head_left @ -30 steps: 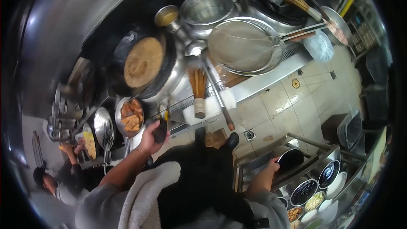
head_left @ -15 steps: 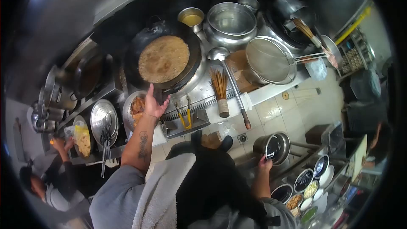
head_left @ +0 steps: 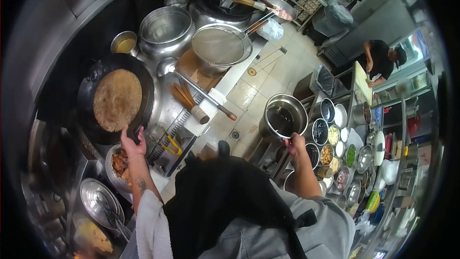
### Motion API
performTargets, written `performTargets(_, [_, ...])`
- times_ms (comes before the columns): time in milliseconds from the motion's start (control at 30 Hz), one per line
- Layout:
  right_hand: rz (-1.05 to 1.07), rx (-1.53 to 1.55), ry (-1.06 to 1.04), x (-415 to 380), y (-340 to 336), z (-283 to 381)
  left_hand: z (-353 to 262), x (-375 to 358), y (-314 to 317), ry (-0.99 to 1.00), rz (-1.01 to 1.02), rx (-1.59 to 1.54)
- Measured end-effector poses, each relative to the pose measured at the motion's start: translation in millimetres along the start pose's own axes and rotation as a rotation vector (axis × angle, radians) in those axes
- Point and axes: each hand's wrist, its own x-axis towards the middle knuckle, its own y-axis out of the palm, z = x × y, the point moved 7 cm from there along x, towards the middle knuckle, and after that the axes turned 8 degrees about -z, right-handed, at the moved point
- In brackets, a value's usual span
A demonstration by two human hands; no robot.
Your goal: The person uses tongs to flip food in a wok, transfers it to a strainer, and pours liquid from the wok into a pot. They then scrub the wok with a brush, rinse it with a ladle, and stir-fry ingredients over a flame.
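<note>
My left hand (head_left: 133,145) is at the near edge of a black wok (head_left: 147,115), thumb and fingers on either side of its dark handle. Brown bubbling liquid (head_left: 117,100) fills the wok's middle. Just below that hand, a perforated steel pan (head_left: 111,176) has browned food pieces (head_left: 120,164) in it. My right hand (head_left: 295,145) grips a deep steel pot (head_left: 304,123) at its near rim, fingers closed. Dark liquid (head_left: 281,118) lies in the pot. Right beside the pot stand bowls of ingredients.
On the counter are a ladle (head_left: 200,88), a bamboo brush (head_left: 187,103), a strainer (head_left: 221,45) over a pot, yellow-handled tongs (head_left: 173,147) and a pot of clear liquid (head_left: 166,26). Another person (head_left: 381,62) works at a cutting board (head_left: 362,84). Tiled floor (head_left: 254,86) lies between.
The view has swung right, so the other person at the cutting board now shows. My right hand's pot appears larger and nearer. My left hand stays at the wok.
</note>
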Motion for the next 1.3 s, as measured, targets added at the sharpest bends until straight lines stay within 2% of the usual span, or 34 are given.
performTargets(133, [0.048,-0.047,-0.070,-55,21,46,2,3,-9,-0.031,-0.044,0.000])
performTargets(300, [0.146,-0.031,-0.109,-71,53,74,-1,-13,2,-0.004,-0.038,-0.031])
performTargets(433, [0.174,-0.214,-0.203,-104,80,99,3,17,-14,-0.034,0.021,-0.006])
performTargets(500, [0.276,-0.269,-0.198,-139,97,108,1,27,-21,-0.016,0.010,-0.015])
performTargets(667, [0.390,-0.289,-0.190,-174,130,100,5,17,-15,-0.018,0.008,-0.039])
performTargets(867, [0.495,-0.327,-0.043,-211,156,65,5,6,-18,-0.012,-0.005,-0.067])
performTargets(933, [0.492,-0.331,-0.038,-216,153,57,0,-45,0,0.105,0.013,-0.251])
performTargets(967, [0.481,-0.349,-0.034,-216,150,54,7,-55,-6,0.103,-0.011,-0.303])
performTargets(1033, [0.481,-0.359,-0.033,-215,153,52,39,-54,-23,0.085,0.136,-0.321])
performTargets(1067, [0.484,-0.378,-0.051,-215,151,52,57,-74,-15,0.061,0.130,-0.174])
performTargets(1100, [0.483,-0.402,-0.068,-214,146,52,77,-90,2,0.026,0.315,0.018])
performTargets(1133, [0.480,-0.431,-0.082,-214,141,54,91,-110,19,-0.006,0.300,0.313])
performTargets(1167, [0.440,-0.400,-0.120,-223,138,58,102,-113,44,0.152,0.314,0.399])
performTargets(1200, [0.437,-0.406,-0.116,-221,135,58,125,-80,52,0.307,0.392,0.709])
performTargets(1233, [0.431,-0.417,-0.134,-219,131,60,136,-67,73,0.415,0.381,1.053])
performTargets(1267, [0.426,-0.427,-0.154,-217,127,62,135,-67,101,0.547,0.269,1.306])
performTargets(1300, [0.426,-0.426,-0.154,-220,126,63,134,-74,127,0.573,0.213,1.427])
